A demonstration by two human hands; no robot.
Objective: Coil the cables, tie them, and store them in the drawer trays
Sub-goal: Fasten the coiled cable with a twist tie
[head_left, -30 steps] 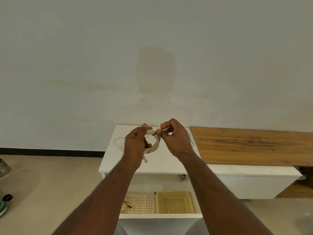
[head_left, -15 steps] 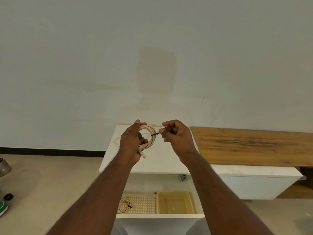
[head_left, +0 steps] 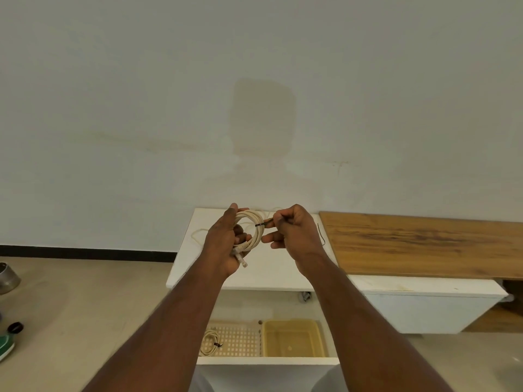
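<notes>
My left hand (head_left: 223, 244) grips a coiled cream cable (head_left: 252, 222) above the white cabinet top (head_left: 271, 274); its plug ends hang below my palm. A thin black tie (head_left: 261, 223) is wrapped round the coil's right side, and my right hand (head_left: 294, 233) pinches the tie's free end just right of the coil. Below, the open drawer (head_left: 267, 361) holds a perforated cream tray (head_left: 240, 339) with a tied cable coil (head_left: 209, 342) in it, and a yellow tray (head_left: 293, 338) beside it on the right.
Another loose cream cable (head_left: 195, 234) lies on the cabinet top at the left. A spare black tie (head_left: 321, 236) lies near the wooden board (head_left: 418, 244) on the right. A metal pot (head_left: 7, 278) and a green object (head_left: 5, 345) are on the floor at the left.
My hands have drawn slightly apart, the right hand moving right with the tie's end. The left hand shifted left and turned the coil.
</notes>
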